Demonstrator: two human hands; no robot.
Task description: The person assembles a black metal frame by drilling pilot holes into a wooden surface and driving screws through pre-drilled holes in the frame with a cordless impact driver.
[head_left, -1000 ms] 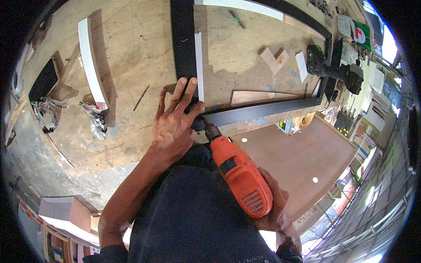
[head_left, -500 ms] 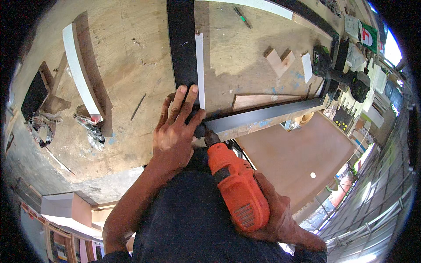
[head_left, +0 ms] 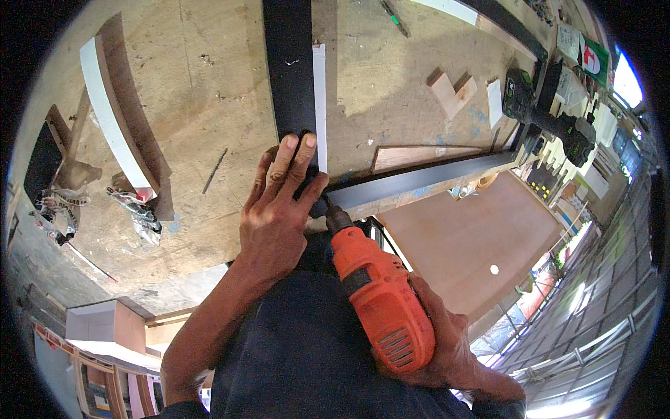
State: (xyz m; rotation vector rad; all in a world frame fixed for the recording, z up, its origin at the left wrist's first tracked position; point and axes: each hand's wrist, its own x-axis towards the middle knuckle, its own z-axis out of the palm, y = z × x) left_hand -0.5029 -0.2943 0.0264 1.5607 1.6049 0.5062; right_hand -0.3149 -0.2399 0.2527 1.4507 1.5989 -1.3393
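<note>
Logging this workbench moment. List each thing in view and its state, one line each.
Left hand: pressed flat on the corner joint, fingers spread.
Right hand: gripping the drill.
Orange drill: tip against the corner.
Black boards: meeting at a right angle on the bench.
Pencil: lying loose.
Black power tool: set down, unheld.

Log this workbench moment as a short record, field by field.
Left hand: left hand pressed flat on the corner where the two dark boards meet
Right hand: right hand gripping the orange drill
Drill tip: at the corner joint
Upright board: black panel
Side board: dark strip
Surface: plywood bench
</note>
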